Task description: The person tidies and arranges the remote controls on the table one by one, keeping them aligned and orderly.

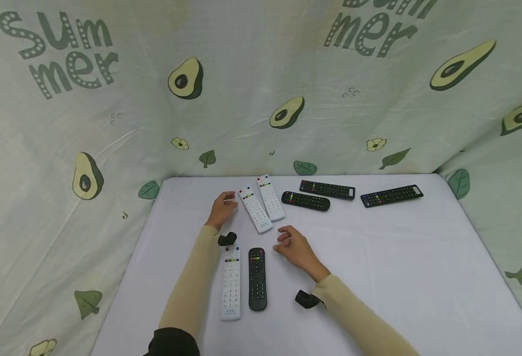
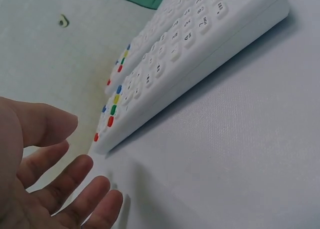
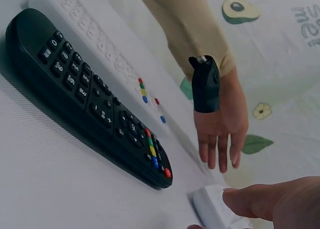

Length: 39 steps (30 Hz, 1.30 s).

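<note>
My left hand is just left of the top end of a white remote control, fingers relaxed and holding nothing. The left wrist view shows a gap between those fingertips and the remote's end with the coloured buttons. A second white remote lies close along its right side. My right hand, loosely bent and holding nothing, hovers right of the pair's lower ends. Nearer to me, a third white remote and a black remote lie side by side between my forearms; both also show in the right wrist view.
Toward the back of the white table lie a rounded black remote, a black remote behind it, and another black one farther right. An avocado-print cloth hangs behind the table. Each wrist wears a black camera.
</note>
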Each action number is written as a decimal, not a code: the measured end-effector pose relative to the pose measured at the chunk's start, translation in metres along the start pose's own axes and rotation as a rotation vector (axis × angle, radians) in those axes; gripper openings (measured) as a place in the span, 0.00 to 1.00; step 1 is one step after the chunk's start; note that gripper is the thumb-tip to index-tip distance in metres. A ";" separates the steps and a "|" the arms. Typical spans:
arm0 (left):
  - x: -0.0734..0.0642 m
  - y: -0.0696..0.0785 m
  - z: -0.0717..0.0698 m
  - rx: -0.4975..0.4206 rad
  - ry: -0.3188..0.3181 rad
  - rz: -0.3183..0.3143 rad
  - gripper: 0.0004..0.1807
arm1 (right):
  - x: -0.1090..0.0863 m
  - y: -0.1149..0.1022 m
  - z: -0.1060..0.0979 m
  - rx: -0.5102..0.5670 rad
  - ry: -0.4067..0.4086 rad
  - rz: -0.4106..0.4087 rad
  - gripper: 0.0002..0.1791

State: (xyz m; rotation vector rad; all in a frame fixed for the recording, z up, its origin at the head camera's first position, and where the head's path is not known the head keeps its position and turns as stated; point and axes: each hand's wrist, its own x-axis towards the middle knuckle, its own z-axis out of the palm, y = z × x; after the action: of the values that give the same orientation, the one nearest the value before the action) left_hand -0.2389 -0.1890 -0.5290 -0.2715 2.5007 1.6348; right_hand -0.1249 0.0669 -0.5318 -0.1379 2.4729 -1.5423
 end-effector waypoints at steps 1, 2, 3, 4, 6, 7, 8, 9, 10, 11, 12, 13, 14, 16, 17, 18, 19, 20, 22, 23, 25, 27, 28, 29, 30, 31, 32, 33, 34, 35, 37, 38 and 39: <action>0.001 0.000 0.000 -0.009 0.000 0.002 0.26 | 0.003 -0.001 0.001 0.002 -0.002 0.002 0.26; 0.003 -0.001 0.001 -0.017 -0.001 0.008 0.27 | 0.005 -0.002 0.002 0.001 -0.002 0.004 0.26; 0.004 0.000 0.001 -0.016 0.006 0.017 0.27 | 0.008 -0.002 0.003 0.003 -0.002 0.009 0.26; 0.005 0.000 0.002 -0.020 0.005 0.022 0.27 | 0.010 -0.002 0.004 0.004 -0.001 0.008 0.27; 0.007 0.001 0.003 -0.022 0.003 0.027 0.28 | 0.015 -0.003 0.006 0.005 0.002 0.010 0.27; 0.008 0.001 0.004 -0.020 0.003 0.025 0.29 | 0.017 -0.002 0.007 0.009 0.004 0.014 0.28; 0.010 0.001 0.005 -0.018 0.002 0.024 0.29 | 0.019 -0.002 0.009 0.009 0.005 0.018 0.28; 0.011 0.002 0.006 -0.015 0.002 0.022 0.30 | 0.020 -0.002 0.010 0.012 0.007 0.021 0.29; 0.013 0.001 0.007 -0.019 -0.009 0.019 0.31 | 0.022 -0.002 0.011 0.011 0.008 0.024 0.29; 0.014 0.002 0.008 -0.013 -0.014 0.019 0.31 | 0.023 -0.002 0.013 0.014 0.008 0.028 0.29; 0.016 0.002 0.009 -0.008 -0.019 0.021 0.31 | 0.025 -0.002 0.014 0.018 0.009 0.034 0.30; 0.017 0.002 0.010 -0.006 -0.023 0.023 0.32 | 0.026 -0.002 0.016 0.022 0.008 0.040 0.30; 0.018 0.003 0.011 -0.006 -0.028 0.025 0.32 | 0.027 -0.002 0.017 0.025 0.007 0.044 0.30; 0.019 0.004 0.013 0.001 -0.035 0.026 0.32 | 0.029 -0.003 0.020 0.038 0.007 0.052 0.30; 0.020 0.005 0.013 0.001 -0.037 0.022 0.32 | 0.030 -0.003 0.022 0.041 0.010 0.055 0.30; 0.020 0.005 0.014 0.000 -0.039 0.018 0.32 | 0.030 -0.004 0.023 0.044 0.016 0.058 0.30; 0.021 0.005 0.014 -0.001 -0.040 0.013 0.32 | 0.031 -0.005 0.025 0.046 0.022 0.056 0.30; 0.022 0.006 0.015 -0.003 -0.042 0.009 0.32 | 0.032 -0.005 0.026 0.047 0.030 0.055 0.30; 0.024 0.007 0.016 -0.004 -0.043 0.000 0.32 | 0.034 -0.006 0.028 0.045 0.054 0.053 0.30; 0.025 0.007 0.017 -0.006 -0.042 -0.004 0.32 | 0.035 -0.007 0.029 0.043 0.066 0.052 0.30; 0.026 0.007 0.018 -0.007 -0.038 -0.011 0.32 | 0.037 -0.008 0.031 0.043 0.089 0.055 0.30; 0.027 0.007 0.019 -0.004 -0.033 -0.018 0.31 | 0.039 -0.009 0.032 0.042 0.108 0.062 0.29; 0.027 0.006 0.019 -0.003 -0.032 -0.020 0.31 | 0.039 -0.009 0.033 0.038 0.115 0.064 0.29; 0.027 0.006 0.019 -0.001 -0.030 -0.023 0.31 | 0.040 -0.009 0.034 0.031 0.125 0.067 0.28; 0.028 0.006 0.019 0.000 -0.030 -0.025 0.31 | 0.040 -0.010 0.035 0.023 0.134 0.068 0.28; 0.027 0.006 0.019 0.001 -0.029 -0.025 0.30 | 0.041 -0.010 0.035 0.018 0.142 0.070 0.27; 0.027 0.006 0.019 0.002 -0.027 -0.025 0.30 | 0.041 -0.011 0.036 0.013 0.150 0.072 0.26; 0.026 0.006 0.020 0.000 -0.025 -0.025 0.30 | 0.041 -0.011 0.036 0.007 0.160 0.075 0.26; 0.026 0.006 0.020 -0.001 -0.023 -0.026 0.30 | 0.041 -0.012 0.037 0.002 0.168 0.078 0.25; 0.025 0.006 0.020 -0.004 -0.021 -0.027 0.30 | 0.041 -0.012 0.037 -0.001 0.176 0.080 0.25; 0.023 0.006 0.020 -0.014 -0.016 -0.026 0.29 | 0.041 -0.012 0.038 0.000 0.187 0.090 0.24; 0.023 0.006 0.020 -0.019 -0.013 -0.027 0.29 | 0.041 -0.012 0.038 0.002 0.193 0.093 0.23; 0.022 0.006 0.020 -0.024 -0.010 -0.027 0.29 | 0.041 -0.012 0.039 0.001 0.199 0.094 0.23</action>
State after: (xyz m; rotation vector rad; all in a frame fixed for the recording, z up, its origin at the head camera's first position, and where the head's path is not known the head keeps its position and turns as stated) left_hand -0.2615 -0.1701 -0.5366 -0.2980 2.4606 1.6526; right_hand -0.1563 0.0197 -0.5432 0.1374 2.5863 -1.5871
